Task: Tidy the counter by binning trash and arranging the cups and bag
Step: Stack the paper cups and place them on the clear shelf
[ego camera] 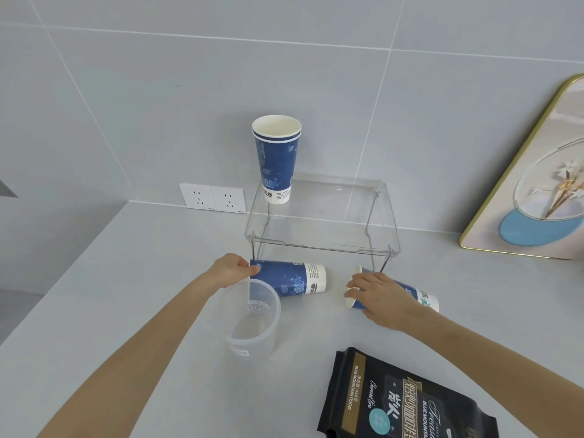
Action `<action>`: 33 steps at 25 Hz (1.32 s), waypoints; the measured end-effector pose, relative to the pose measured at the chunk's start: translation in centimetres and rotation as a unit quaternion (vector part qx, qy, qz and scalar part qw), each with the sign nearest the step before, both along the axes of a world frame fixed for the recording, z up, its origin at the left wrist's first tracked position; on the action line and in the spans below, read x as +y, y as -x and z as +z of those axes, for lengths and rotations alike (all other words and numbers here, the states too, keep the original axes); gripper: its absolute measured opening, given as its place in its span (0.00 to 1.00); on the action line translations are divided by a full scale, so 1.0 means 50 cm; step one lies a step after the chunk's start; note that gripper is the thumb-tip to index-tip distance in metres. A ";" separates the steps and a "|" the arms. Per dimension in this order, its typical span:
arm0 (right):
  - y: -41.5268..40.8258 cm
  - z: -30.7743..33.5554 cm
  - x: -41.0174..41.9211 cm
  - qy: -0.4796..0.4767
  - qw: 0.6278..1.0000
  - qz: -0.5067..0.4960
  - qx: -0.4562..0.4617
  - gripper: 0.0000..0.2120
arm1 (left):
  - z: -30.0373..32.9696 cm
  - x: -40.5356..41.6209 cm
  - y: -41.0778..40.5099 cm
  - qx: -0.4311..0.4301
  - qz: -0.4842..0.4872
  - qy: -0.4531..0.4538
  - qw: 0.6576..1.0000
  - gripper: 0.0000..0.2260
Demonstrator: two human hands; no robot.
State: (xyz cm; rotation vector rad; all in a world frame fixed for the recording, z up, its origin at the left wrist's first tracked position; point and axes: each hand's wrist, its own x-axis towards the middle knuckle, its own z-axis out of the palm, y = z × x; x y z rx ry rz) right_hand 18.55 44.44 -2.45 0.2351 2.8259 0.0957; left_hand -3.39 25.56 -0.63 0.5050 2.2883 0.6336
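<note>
Two stacked blue paper cups stand upright on the back left of a clear acrylic shelf. In front of the shelf a blue cup lies on its side, and my left hand grips its rim end. Another blue cup lies on its side to the right; my right hand rests over it with fingers around its open end. A black coffee bag lies flat at the front right of the counter.
A clear plastic measuring jug stands just under my left forearm. Two wall sockets sit left of the shelf. A gold-framed picture leans on the wall at right. The grey counter has an edge at left.
</note>
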 end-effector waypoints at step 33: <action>-0.077 0.150 -0.020 0.044 0.983 -0.049 0.169 0.13 | 0.089 0.055 -0.184 0.333 -0.313 -0.028 0.889 0.08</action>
